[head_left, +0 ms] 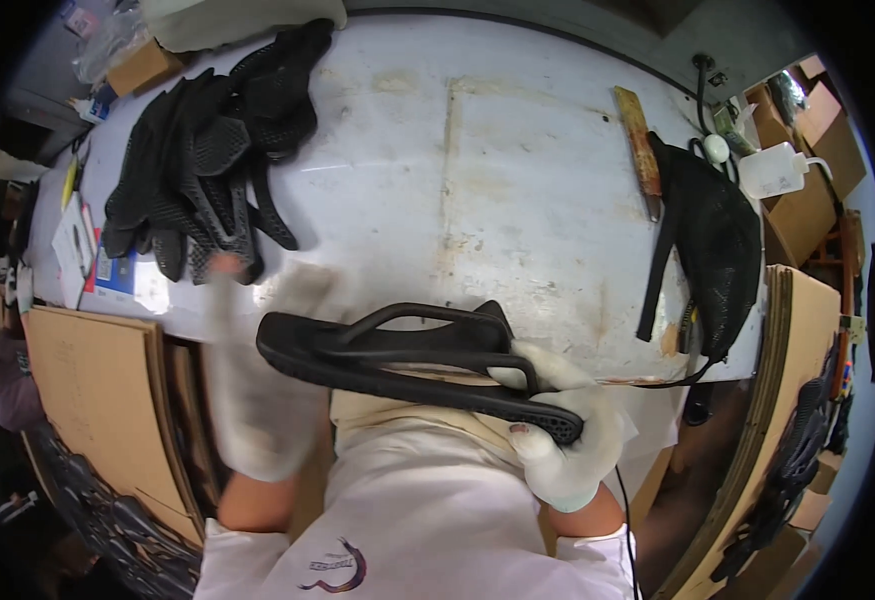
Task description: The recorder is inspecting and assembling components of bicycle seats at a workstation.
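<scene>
My right hand (579, 430), in a white glove with a worn fingertip, is closed around one end of a black flip-flop (407, 375). The flip-flop is tilted on its side in front of my body, its strap loops facing up and its sole edge toward me. My left hand (275, 385), also white-gloved, is blurred by motion beside the flip-flop's other end. Its fingers stretch apart toward the table, with a bare fingertip showing, and nothing is visible in them. Just beyond that fingertip lies a pile of black flip-flops or straps (212, 150) on the white table (517, 170).
On the table's right lie a wooden-handled blade (639, 150) and a black mesh piece (712, 240). A white squeeze bottle (772, 170) stands behind them. Papers and a pen (77, 245) are at the left edge. Brown boards (97, 390) flank me below the table.
</scene>
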The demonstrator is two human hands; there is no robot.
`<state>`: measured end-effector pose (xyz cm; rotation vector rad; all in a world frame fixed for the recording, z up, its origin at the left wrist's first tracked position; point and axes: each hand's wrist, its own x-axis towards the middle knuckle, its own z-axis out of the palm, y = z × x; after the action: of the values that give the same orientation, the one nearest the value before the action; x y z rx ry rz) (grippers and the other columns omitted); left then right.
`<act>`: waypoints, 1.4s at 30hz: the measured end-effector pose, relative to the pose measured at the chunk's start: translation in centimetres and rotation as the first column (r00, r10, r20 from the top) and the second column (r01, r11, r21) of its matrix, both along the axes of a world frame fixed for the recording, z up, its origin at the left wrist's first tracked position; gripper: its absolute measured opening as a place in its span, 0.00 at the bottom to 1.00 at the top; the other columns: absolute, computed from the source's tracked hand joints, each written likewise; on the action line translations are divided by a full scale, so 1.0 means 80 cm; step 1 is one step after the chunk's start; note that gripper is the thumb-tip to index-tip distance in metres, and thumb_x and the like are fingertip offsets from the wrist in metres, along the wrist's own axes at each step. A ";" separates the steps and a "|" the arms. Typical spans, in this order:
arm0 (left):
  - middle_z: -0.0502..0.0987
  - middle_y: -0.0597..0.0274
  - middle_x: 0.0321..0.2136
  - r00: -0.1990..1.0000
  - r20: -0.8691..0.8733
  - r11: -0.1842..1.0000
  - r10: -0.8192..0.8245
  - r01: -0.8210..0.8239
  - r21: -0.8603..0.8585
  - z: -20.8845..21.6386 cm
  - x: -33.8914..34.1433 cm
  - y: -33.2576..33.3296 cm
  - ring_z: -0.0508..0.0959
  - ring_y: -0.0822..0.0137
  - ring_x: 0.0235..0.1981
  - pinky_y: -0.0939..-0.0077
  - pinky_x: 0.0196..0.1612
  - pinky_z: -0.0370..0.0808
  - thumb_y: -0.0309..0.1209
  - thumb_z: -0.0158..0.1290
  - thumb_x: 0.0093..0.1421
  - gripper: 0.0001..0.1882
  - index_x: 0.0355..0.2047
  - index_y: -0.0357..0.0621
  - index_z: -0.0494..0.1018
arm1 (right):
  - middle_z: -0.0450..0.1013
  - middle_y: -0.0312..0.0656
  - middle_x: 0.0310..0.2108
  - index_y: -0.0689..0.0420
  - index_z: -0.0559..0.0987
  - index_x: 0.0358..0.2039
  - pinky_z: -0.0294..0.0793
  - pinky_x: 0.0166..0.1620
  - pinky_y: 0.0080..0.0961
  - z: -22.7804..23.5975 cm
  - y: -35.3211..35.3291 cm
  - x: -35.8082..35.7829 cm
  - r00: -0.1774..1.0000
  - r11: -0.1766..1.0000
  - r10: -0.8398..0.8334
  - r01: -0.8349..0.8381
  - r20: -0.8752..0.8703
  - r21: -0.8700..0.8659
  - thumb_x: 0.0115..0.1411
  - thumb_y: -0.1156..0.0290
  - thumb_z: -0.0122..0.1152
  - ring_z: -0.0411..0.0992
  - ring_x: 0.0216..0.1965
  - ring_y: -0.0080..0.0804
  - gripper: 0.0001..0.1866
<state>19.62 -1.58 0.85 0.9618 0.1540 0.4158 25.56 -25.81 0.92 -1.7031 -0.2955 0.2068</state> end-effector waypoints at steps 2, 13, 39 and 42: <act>0.57 0.37 0.73 0.995 0.038 0.995 -0.090 0.092 -0.041 -0.019 -0.005 -0.032 0.64 0.39 0.71 0.38 0.73 0.58 0.30 0.72 0.53 0.73 0.78 0.59 0.21 | 0.81 0.58 0.51 0.68 0.84 0.28 0.82 0.49 0.28 -0.001 0.006 -0.001 0.998 0.999 0.036 -0.035 0.045 -0.030 0.53 0.63 0.79 0.85 0.46 0.46 0.18; 0.64 0.40 0.66 0.998 0.016 0.998 -0.057 0.057 0.015 -0.038 0.004 -0.034 0.73 0.41 0.65 0.42 0.69 0.69 0.16 0.64 0.54 0.68 0.78 0.57 0.24 | 0.81 0.59 0.49 0.63 0.77 0.34 0.83 0.42 0.34 -0.017 0.017 -0.007 0.965 0.998 0.061 -0.051 0.254 -0.046 0.51 0.67 0.82 0.84 0.41 0.50 0.21; 0.59 0.43 0.69 1.000 -0.028 0.999 0.008 -0.009 -0.045 -0.031 0.003 -0.052 0.69 0.40 0.68 0.41 0.69 0.68 0.10 0.59 0.51 0.70 0.78 0.66 0.21 | 0.83 0.47 0.50 0.60 0.87 0.28 0.80 0.44 0.30 0.001 0.017 -0.002 0.967 0.946 0.163 -0.097 0.196 -0.309 0.48 0.63 0.81 0.82 0.42 0.43 0.14; 0.60 0.40 0.69 1.000 -0.017 1.000 0.008 -0.008 0.002 -0.040 0.000 -0.046 0.70 0.42 0.67 0.41 0.69 0.69 0.12 0.58 0.52 0.68 0.78 0.62 0.22 | 0.83 0.45 0.50 0.59 0.88 0.27 0.79 0.44 0.31 0.000 0.019 -0.001 0.987 0.974 0.112 -0.087 0.112 -0.211 0.47 0.62 0.80 0.82 0.42 0.42 0.14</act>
<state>19.58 -5.30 -2.38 0.9666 0.1726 0.4152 25.46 -24.32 0.88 -1.9113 -0.4655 0.2120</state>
